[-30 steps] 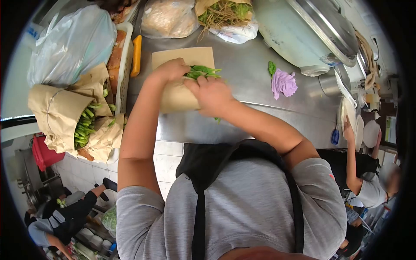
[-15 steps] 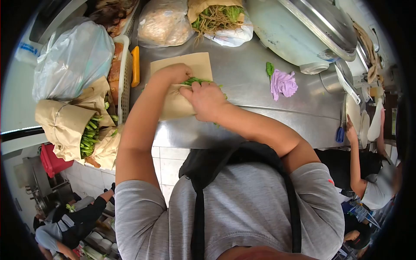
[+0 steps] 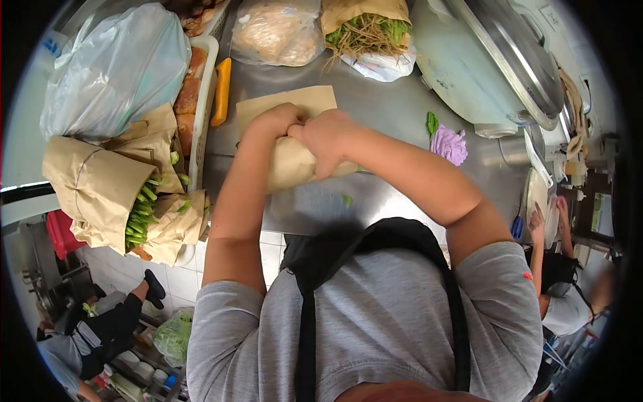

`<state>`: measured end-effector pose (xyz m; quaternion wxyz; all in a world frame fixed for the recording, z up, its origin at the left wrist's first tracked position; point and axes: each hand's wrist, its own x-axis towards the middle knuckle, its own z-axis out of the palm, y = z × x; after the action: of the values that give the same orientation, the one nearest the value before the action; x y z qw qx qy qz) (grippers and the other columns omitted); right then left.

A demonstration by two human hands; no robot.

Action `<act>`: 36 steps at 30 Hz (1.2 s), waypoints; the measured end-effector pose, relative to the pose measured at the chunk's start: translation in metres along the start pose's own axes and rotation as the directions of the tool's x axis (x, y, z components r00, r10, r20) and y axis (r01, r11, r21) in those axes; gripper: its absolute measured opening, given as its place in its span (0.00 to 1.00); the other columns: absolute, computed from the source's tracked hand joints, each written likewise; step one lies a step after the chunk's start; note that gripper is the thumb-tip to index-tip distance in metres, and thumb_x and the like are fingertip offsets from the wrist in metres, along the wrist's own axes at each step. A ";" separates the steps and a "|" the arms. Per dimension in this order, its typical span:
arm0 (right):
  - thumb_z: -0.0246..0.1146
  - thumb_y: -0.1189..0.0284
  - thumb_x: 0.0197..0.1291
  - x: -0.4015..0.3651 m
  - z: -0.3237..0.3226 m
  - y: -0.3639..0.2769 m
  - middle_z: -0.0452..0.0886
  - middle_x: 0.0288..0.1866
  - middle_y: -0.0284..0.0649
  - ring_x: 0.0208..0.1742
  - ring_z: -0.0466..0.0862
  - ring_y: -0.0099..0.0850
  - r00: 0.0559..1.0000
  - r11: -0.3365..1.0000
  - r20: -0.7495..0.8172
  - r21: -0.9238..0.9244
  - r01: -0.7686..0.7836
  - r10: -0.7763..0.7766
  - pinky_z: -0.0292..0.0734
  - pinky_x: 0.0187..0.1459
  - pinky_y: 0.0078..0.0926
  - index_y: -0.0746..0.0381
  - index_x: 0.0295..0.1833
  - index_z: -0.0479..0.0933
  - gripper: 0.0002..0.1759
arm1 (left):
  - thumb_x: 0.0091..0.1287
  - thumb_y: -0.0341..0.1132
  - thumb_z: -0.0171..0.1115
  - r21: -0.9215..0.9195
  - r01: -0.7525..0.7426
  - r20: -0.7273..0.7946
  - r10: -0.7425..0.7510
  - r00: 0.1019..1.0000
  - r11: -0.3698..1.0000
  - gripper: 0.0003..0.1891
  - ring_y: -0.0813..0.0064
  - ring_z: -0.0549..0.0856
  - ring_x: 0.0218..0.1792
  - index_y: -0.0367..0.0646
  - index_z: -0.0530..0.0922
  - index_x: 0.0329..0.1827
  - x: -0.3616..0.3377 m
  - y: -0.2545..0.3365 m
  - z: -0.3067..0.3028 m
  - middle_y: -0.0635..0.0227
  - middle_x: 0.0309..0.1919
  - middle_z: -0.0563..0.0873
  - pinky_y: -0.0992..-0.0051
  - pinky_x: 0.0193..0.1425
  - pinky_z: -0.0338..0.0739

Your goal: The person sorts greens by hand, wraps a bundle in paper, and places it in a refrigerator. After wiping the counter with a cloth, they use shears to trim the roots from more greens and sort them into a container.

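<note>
Brown paper (image 3: pixel 291 164) lies on the steel counter, folded over into a roll, with its flat far part (image 3: pixel 315 99) still spread out behind. My left hand (image 3: pixel 276 120) is closed on the folded edge, its fingertips partly hidden. Next to it, my right hand (image 3: pixel 328 137) pinches the same edge with the thumb pointing left and the palm over the roll. The greens inside are almost wholly covered; a bit of green shows at the right end. A loose leaf (image 3: pixel 347 199) rests on the counter nearer to me.
Paper-wrapped green stalks (image 3: pixel 139 218) and a white plastic bag (image 3: pixel 117 74) are at left, beside a crate (image 3: pixel 204 107) and an orange-handled tool (image 3: pixel 222 90). Behind are bagged food (image 3: pixel 276 30) and rooted greens (image 3: pixel 368 33). At right sit a purple cloth (image 3: pixel 449 145) and a large lidded container (image 3: pixel 472 63). Other people work on both sides.
The paper's near side has been folded over the greens, which showed between my hands before. My right hand has moved up beside the left. The view has shifted slightly.
</note>
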<state>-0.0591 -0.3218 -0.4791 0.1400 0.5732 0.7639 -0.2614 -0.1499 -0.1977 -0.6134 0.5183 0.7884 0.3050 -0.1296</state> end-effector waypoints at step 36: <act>0.71 0.55 0.22 0.017 -0.005 0.040 0.72 0.46 0.45 0.53 0.69 0.40 0.975 0.997 -0.221 0.058 0.045 -0.031 0.62 0.55 0.30 0.67 0.56 0.61 0.51 | 0.54 0.34 0.53 0.117 0.169 -0.737 -0.029 0.676 0.979 0.06 0.56 0.79 0.36 0.43 0.75 0.31 -0.059 0.060 0.000 0.56 0.30 0.81 0.63 0.40 0.72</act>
<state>-0.0259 -0.2975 -0.4929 0.0318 0.5880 0.7769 -0.2229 -0.1589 -0.2347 -0.5378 0.2739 0.7991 0.5161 0.1415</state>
